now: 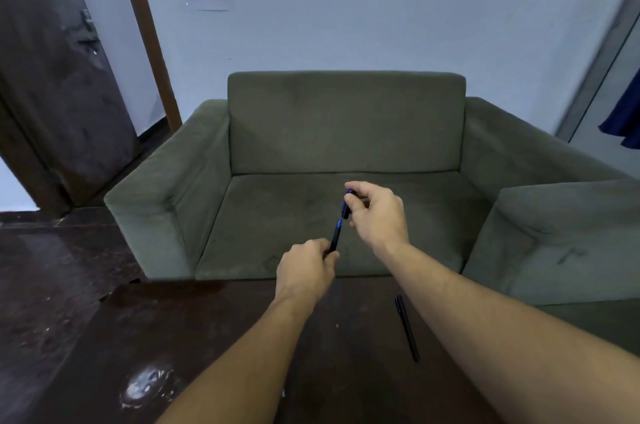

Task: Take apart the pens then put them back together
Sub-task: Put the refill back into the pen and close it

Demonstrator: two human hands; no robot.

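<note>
**A:** Where's the pen [334, 240] right now?

**B:** Held in the air just past the table's [207, 319] far edge, above the sofa [346, 125] seat that stands behind the table. It slants up and away from the table.

**A:** And the hands?

**B:** The left hand [306, 271] is nearest the table edge, its fingers curled tight round the pen's lower, black end. The right hand [379, 215] is farther out from the table and higher, pinching the cap [346, 205] between thumb and fingertips, with the other fingers loosely bent.

**A:** Is the cap on or off?

**B:** Off, I'd say, but only just. A thin gap shows between the cap and the pen's blue collar, and the two are in line. From this one view I can't tell whether they are being pulled apart or pushed together.

**A:** So how far along are we?

**B:** Early or middling, by my reading. No loose parts show on the table — no refill, spring or barrel half. This pen has given up its cap at most, so the barrel is not yet unscrewed if the teardown is meant to go deeper.

**A:** Anything else to do?

**B:** A second pen [407, 330] lies on the table toward its right side, partly under the right forearm, whole as far as I can see. It's thin and dark, and there may be two lying side by side — I can't tell. It looks untouched, so most of the job is probably ahead.
</note>
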